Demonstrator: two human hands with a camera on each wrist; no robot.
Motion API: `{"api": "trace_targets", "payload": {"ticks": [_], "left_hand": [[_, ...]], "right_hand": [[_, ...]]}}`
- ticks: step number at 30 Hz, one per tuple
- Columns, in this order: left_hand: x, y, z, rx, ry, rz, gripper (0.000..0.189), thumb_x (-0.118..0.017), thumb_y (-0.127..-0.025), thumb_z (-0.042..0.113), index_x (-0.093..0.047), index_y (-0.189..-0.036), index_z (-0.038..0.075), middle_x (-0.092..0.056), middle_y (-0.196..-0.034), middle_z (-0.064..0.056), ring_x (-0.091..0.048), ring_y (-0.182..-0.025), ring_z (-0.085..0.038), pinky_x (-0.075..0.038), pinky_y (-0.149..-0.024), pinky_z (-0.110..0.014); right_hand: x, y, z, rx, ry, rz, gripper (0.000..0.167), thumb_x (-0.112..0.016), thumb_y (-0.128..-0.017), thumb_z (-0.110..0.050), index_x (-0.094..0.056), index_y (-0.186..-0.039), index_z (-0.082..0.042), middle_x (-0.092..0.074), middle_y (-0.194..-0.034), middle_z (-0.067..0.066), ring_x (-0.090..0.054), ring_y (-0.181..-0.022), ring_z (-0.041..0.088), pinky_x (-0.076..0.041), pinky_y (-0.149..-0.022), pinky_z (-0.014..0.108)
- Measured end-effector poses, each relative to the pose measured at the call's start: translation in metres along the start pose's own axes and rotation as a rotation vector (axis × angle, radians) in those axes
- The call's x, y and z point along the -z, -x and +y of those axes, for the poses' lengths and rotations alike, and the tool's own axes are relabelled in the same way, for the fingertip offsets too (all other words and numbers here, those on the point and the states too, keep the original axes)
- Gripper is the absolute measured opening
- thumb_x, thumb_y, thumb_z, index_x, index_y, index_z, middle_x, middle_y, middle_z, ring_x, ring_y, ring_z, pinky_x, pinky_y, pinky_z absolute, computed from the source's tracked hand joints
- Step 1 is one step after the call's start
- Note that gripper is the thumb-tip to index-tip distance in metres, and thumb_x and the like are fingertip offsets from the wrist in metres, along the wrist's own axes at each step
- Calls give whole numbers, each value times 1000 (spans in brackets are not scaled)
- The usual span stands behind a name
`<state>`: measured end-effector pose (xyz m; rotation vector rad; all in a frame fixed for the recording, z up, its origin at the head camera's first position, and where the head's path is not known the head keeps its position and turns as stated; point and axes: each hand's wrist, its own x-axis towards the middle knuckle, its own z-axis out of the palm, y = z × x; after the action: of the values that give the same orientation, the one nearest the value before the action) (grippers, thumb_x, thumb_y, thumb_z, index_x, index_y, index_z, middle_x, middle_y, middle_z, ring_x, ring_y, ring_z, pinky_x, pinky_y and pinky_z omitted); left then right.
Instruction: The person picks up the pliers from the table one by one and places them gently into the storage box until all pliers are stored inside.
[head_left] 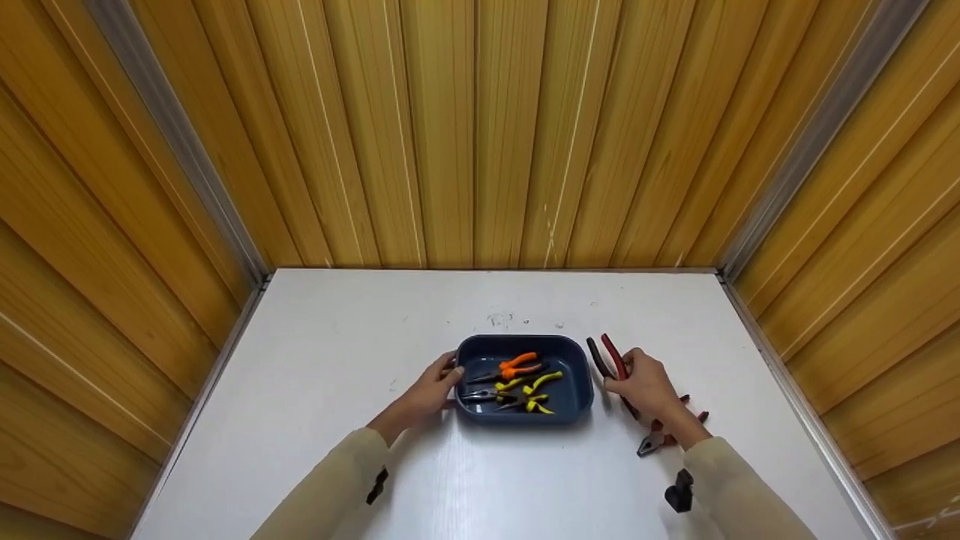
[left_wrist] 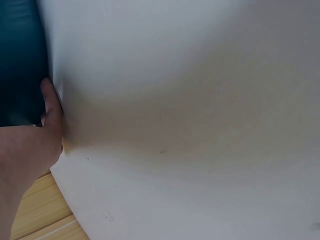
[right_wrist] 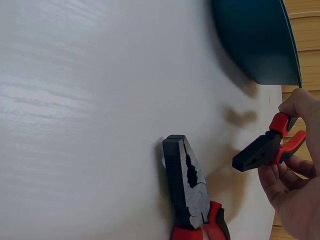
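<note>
My left hand [head_left: 429,386] grips the left end of a dark blue rectangular dish [head_left: 525,418], thumb at its rim. Inside lie pliers with orange handles [head_left: 517,366] and several with yellow handles [head_left: 536,384], their jaws pointing left. To the right of the dish, my right hand [head_left: 643,384] holds red-and-black pliers [right_wrist: 262,148] raised over the table, handles pointing away and black jaws toward me. A second pair of red-handled pliers [right_wrist: 190,185] lies on the table below the right wrist, partly hidden by the forearm in the head view.
The white table [head_left: 360,330] has dark scuff marks beyond the dish. Wood-patterned panels [head_left: 442,135] rise at the back and both sides, with grey metal strips at the corners. Dark devices [head_left: 679,491] hang at both wrists.
</note>
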<state>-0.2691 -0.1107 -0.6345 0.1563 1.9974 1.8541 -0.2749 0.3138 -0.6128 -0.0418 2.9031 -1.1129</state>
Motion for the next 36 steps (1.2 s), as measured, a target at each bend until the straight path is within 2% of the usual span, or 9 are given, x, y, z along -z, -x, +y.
{"api": "trace_targets", "payload": {"ticks": [4,9,20,27,36], "left_hand": [[1,0,0,12,9,4,55,-45,-116,25,-30,-165,8,-39,-160,-27,-41,-147,-43,-55,-102,-55],[3,-1,0,9,13,5,53,-44,-116,23,-31,-165,7,-39,-158,-27,-41,-147,-43,-54,-103,-57],[0,2,2,11,-3,20,56,-45,-116,27,-29,-166,7,-38,-160,-28,-39,-149,-45,-53,-104,-58],[-1,1,0,-14,13,7,55,-46,-116,24,-30,-165,5,-40,-157,-30,-41,-147,-46,-53,-103,-60],[1,-2,-3,2,14,-1,54,-46,-116,26,-31,-165,9,-40,-159,-25,-41,-148,-43,-55,-102,-57]], "right_hand": [[1,0,-5,42,-27,13,41,-82,-85,-19,-58,-111,2,-63,-87,9,-59,-76,21,-50,-62,32],[3,-1,-10,83,-31,32,45,-83,-85,-18,-58,-116,3,-62,-93,11,-58,-78,21,-50,-66,34],[6,-5,-15,91,-46,48,48,-86,-87,-24,-64,-121,2,-67,-100,12,-61,-85,22,-52,-72,36],[5,-5,-19,100,-48,48,49,-85,-88,-21,-66,-126,2,-70,-107,12,-63,-92,23,-52,-80,38],[4,-5,-25,155,-49,72,48,-85,-86,-17,-68,-126,4,-71,-104,13,-63,-90,23,-51,-79,36]]}}
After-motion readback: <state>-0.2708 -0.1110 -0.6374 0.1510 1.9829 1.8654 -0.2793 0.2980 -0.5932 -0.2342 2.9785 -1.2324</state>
